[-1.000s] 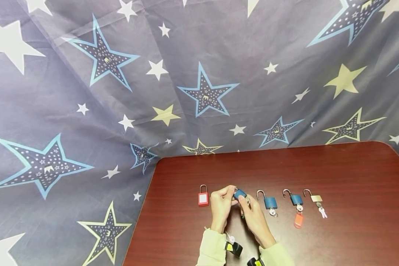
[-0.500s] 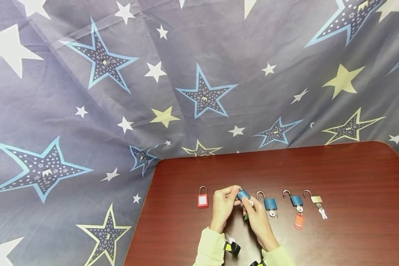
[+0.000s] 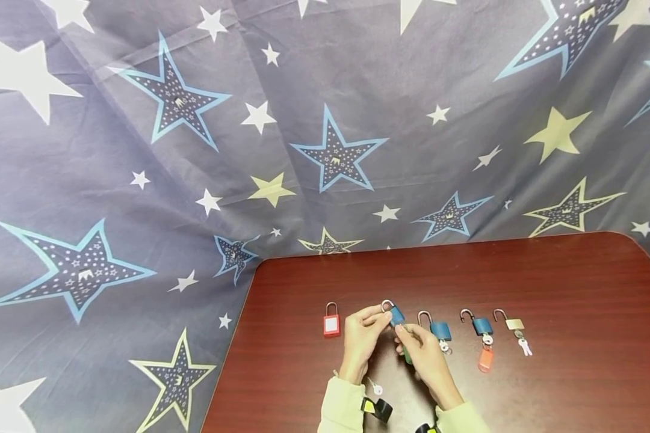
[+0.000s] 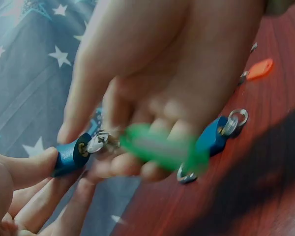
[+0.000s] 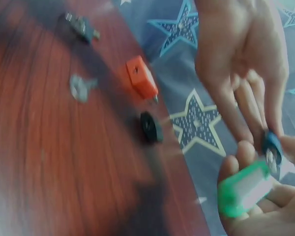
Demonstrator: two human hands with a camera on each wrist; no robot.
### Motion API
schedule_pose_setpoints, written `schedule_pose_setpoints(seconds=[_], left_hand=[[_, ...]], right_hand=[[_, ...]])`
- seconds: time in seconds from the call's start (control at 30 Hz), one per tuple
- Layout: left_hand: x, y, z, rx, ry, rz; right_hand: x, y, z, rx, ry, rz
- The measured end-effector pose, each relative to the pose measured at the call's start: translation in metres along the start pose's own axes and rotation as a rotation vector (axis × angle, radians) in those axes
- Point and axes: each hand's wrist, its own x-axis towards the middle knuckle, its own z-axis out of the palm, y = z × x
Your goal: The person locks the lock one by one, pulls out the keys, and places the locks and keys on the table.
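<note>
My left hand [image 3: 363, 340] pinches a blue padlock [image 3: 396, 315] between thumb and fingers, above the table. The curved metal shackle shows at the padlock's upper end in the head view. In the left wrist view a silver key [image 4: 96, 143] on a ring sits at the padlock's keyhole, and a green key tag [image 4: 162, 147] hangs from it. My right hand [image 3: 424, 355] pinches at the key end, thumb over it, with the green tag lying along its curled fingers. In the right wrist view that tag shows its white label.
On the table [image 3: 574, 288], a red padlock [image 3: 331, 325] stands left of my hands. To the right lie two blue padlocks [image 3: 440, 330] with keys and a brass padlock [image 3: 515, 323], shackles swung out. An orange tag [image 3: 485, 360] and a loose key [image 3: 377, 390] lie nearer. Star-patterned cloth [image 3: 195, 180] hangs behind.
My right hand has shifted slightly right and toward me, its thumb now over the key. My left fingers have slid down the padlock, showing more of its shackle. More green tag shows.
</note>
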Motion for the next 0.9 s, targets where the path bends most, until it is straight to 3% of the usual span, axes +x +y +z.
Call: schedule_pose_setpoints(seconds=[0.2,0.4,0.77,0.9], left_hand=[[0.003,0.003,-0.004,-0.092,-0.021,-0.031],[0.004,0.004,-0.002,-0.074,-0.045,-0.041],[0.006,0.005,-0.001,-0.035,-0.058,-0.027],[0.006,0.006,-0.002,-0.027,-0.077,-0.029]], right_hand=[[0.0,0.003,-0.009,-0.032,-0.001,-0.036],[-0.002,0.004,-0.01,-0.078,-0.009,-0.109],[-0.001,0.002,-0.013,-0.222,0.03,-0.106],[-0.002,0.004,-0.012,-0.222,0.051,-0.126]])
